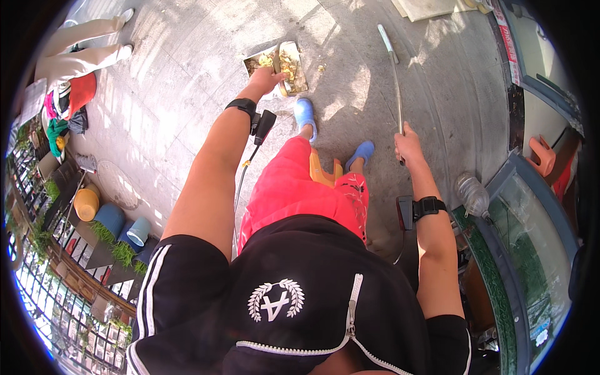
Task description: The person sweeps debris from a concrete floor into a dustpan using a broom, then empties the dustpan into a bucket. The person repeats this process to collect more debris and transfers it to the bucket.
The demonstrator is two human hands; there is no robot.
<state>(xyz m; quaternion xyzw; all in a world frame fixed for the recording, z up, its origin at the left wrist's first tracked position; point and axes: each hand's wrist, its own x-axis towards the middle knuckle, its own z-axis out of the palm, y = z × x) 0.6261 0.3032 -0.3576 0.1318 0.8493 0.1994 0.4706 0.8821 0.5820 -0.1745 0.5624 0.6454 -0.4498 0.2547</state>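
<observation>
My left hand [266, 80] is closed around the curved brown handle [276, 58] of a dustpan. The shallow, pale dustpan [303, 77] is just above the paved ground ahead of my feet or resting on it; I cannot tell which. Yellow and brown dry leaves [291, 70] lie in it. On the other side, my right hand [408, 144] grips the lower end of a long metal pole [398, 93]. The pole reaches forward to a narrow, pale head [385, 37] on the ground, its exact kind unclear.
A small orange plastic stool [323, 173] stands between my legs. To the right are a large clear plastic bottle [471, 190] and a framed glass door [529, 225]. A person's legs [84, 54], a red bag [82, 93] and several buckets [110, 220] are at left.
</observation>
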